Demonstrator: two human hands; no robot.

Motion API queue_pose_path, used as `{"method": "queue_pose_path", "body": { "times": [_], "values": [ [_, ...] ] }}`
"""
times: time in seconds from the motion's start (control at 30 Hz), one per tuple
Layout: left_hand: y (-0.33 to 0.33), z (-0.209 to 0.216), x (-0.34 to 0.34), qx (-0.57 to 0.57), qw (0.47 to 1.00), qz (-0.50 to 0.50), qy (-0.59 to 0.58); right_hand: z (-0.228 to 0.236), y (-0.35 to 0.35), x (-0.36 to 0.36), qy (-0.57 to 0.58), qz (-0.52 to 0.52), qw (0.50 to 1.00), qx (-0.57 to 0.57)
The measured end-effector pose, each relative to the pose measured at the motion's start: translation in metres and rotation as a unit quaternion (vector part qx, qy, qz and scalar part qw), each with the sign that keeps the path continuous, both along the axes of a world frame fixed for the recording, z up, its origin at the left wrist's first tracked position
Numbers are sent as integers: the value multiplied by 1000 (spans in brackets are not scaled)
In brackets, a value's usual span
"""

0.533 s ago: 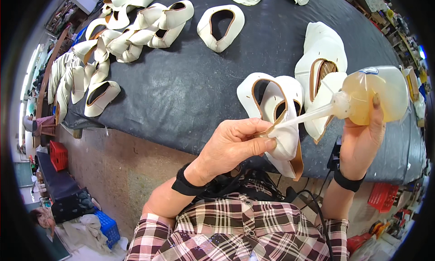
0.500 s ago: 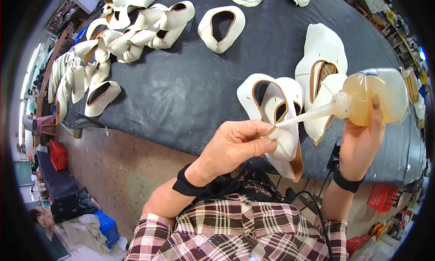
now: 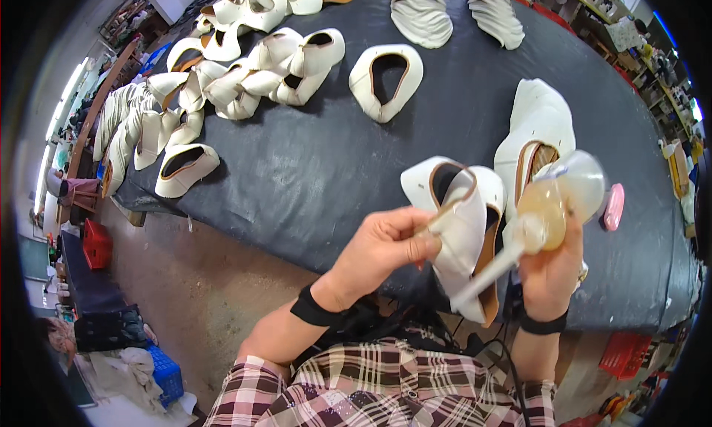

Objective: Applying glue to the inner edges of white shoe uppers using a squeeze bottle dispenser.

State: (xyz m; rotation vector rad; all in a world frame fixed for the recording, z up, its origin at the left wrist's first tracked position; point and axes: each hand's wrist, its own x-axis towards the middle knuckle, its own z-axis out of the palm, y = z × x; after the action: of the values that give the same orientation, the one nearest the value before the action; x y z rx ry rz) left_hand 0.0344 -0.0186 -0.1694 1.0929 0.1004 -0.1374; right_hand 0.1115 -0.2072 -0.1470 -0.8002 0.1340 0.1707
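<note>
Between thumb and fingers, my left hand [image 3: 382, 250] pinches the edge of a white shoe upper [image 3: 460, 238] with a brown lining. My right hand [image 3: 552, 271] grips a clear squeeze bottle [image 3: 564, 197] partly filled with yellowish liquid, probably glue. Its long white nozzle [image 3: 486, 279] slants down to the left, blurred, its tip in front of the upper's lower part; whether it touches cannot be made out. Just behind the held upper lies another white upper [image 3: 420, 181]. A stack of white uppers [image 3: 535, 123] stands beyond the bottle, partly hidden by it.
A dark-covered table [image 3: 297, 167] spreads ahead. A single upper [image 3: 386, 82] lies mid-table, with heaped uppers [image 3: 252, 71] at the far left and fanned stacks [image 3: 420, 15] at the back. A pink object [image 3: 614, 207] lies at right. Red crates [image 3: 624, 354] sit on the floor.
My right hand has brought the bottle left and down, so its nozzle has left the pinched edge and points lower. The held upper has turned. The pink object has come into sight.
</note>
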Motion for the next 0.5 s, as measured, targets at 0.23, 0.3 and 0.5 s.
{"method": "queue_pose_path", "body": {
  "times": [0.23, 0.3, 0.5],
  "values": [
    [7, 0, 7, -19, 1000, 21, -3, 15, 8, 22, -192, -80, 969, -134],
    [8, 1, 7, -18, 1000, 14, 0, 11, 14, 25, -195, -91, 965, -147],
    [4, 4, 10, 17, 1000, -17, 16, 13, 30, 13, -212, -46, 964, -153]
  ]
}}
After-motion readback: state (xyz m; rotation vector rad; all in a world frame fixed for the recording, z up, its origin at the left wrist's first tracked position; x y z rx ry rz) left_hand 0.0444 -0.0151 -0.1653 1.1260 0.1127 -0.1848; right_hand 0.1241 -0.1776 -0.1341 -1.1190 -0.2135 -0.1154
